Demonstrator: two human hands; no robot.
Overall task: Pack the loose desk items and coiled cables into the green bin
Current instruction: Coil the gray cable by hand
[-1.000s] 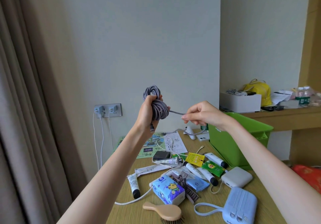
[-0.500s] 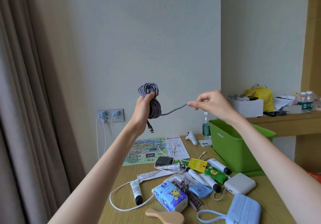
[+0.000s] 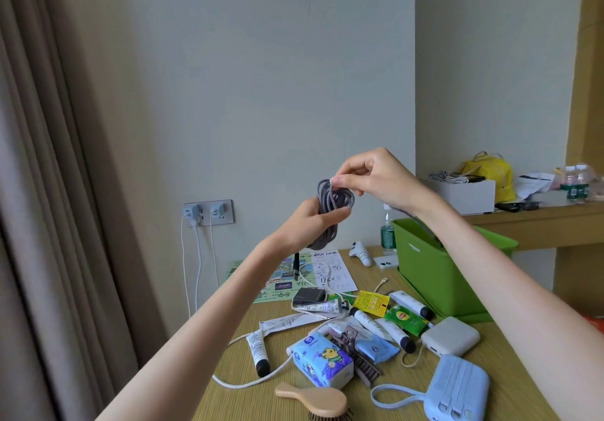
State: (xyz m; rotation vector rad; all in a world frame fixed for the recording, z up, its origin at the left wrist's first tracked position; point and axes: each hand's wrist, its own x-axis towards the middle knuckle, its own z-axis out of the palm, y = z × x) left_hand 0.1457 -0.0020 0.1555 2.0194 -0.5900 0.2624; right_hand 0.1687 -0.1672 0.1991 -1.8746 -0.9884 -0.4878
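My left hand (image 3: 312, 224) grips a coil of grey braided cable (image 3: 330, 205) held up above the desk, with a black plug (image 3: 296, 267) dangling below it. My right hand (image 3: 376, 178) pinches the cable's loose end against the top of the coil. The green bin (image 3: 434, 267) stands on the desk to the right, below my right forearm. Loose items lie on the desk: a white cable (image 3: 248, 383), several tubes (image 3: 258, 350), a tissue pack (image 3: 322, 363), a white power bank (image 3: 452, 335), a blue power bank (image 3: 457, 391) and a wooden hairbrush (image 3: 313, 399).
A printed map sheet (image 3: 284, 276) lies near the wall under a socket with chargers (image 3: 209, 213). A curtain (image 3: 49, 191) hangs at the left. A raised shelf (image 3: 536, 221) at right carries a white box, a yellow bag and bottles. A phone (image 3: 385, 261) lies beside the bin.
My right hand has moved left and brought the stretched cable end onto the coil. The coil has dropped slightly lower in my left hand.
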